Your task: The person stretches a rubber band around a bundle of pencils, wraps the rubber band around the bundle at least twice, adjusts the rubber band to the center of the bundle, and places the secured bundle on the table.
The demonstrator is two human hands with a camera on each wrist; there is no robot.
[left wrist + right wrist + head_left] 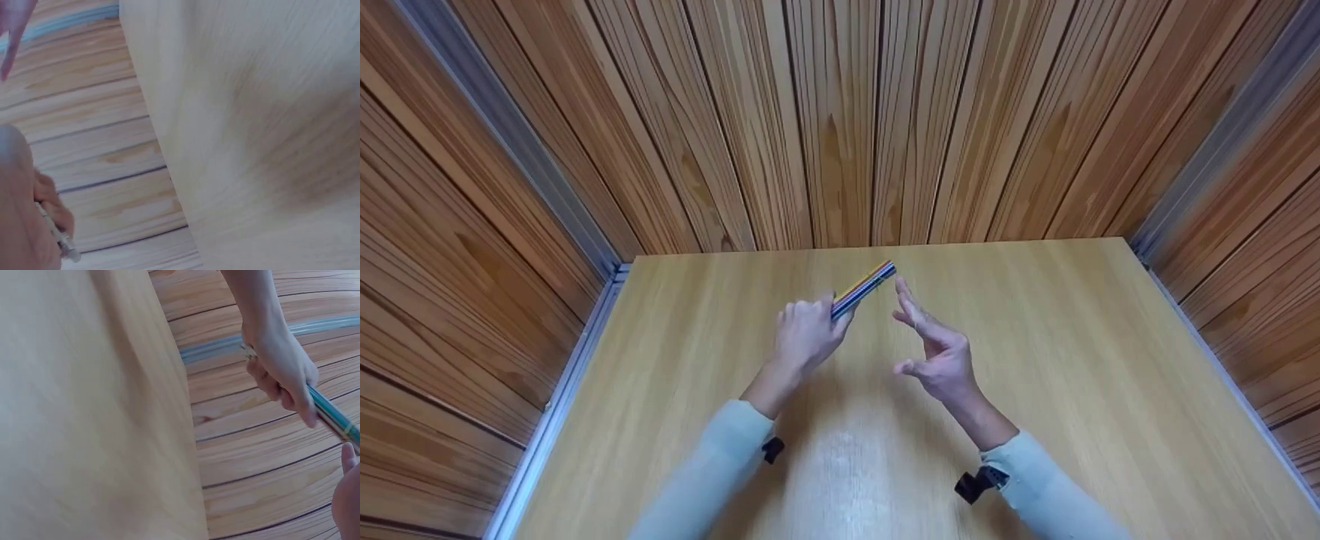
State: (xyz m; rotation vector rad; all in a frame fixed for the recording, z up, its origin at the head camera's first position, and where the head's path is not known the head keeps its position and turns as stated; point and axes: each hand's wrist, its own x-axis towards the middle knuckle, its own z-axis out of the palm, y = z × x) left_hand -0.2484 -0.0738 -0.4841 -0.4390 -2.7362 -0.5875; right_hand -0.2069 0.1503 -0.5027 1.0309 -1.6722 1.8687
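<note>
My left hand (808, 330) grips a bundle of thin coloured pencils (864, 289) above the table. The bundle slants up and to the right, showing yellow, blue and dark sides. In the right wrist view a yellow band seems to circle the pencils (329, 408) near the far end. Pale ends stick out behind the left fist, also in the left wrist view, where the left hand (25, 219) is partly cut off. My right hand (941, 352) has its fingers extended and thumb apart, fingertips close to the bundle's far end; whether they touch it I cannot tell.
Below both hands lies a light wooden table (697, 300). Wood-plank walls (840, 135) stand at the back and both sides, with grey metal rails (562, 397) along the edges. A small black camera (979, 484) hangs at the right wrist.
</note>
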